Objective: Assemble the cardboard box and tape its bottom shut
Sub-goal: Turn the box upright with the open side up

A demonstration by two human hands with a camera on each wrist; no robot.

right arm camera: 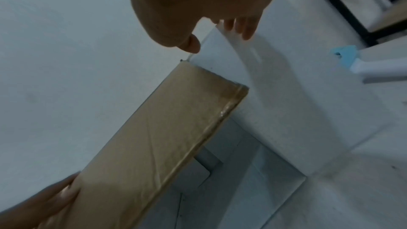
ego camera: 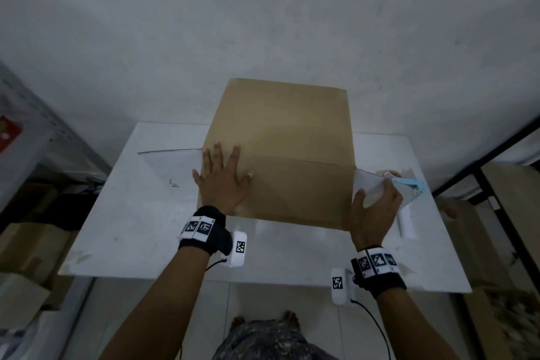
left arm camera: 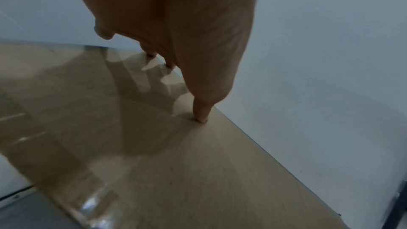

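A brown cardboard box (ego camera: 292, 140) stands on the white table (ego camera: 131, 213) with its closed flaps up and a seam across them. My left hand (ego camera: 222, 181) lies flat on the box's left part, fingers spread, and its fingertips (left arm camera: 202, 116) press on the cardboard (left arm camera: 220, 171) beside glossy clear tape (left arm camera: 66, 128). Clear tape overhangs the box's left side (ego camera: 175, 166). At the box's right edge my right hand (ego camera: 377, 204) pinches the clear tape strip (right arm camera: 264, 76) between thumb and fingers (right arm camera: 242, 27). The blue and white tape dispenser (ego camera: 409, 184) lies just beyond that hand.
Stacked cardboard boxes (ego camera: 26, 248) sit on the floor at the left below a grey metal shelf (ego camera: 35, 126). A black frame (ego camera: 496, 155) and more cardboard stand at the right. A pale wall rises behind the table.
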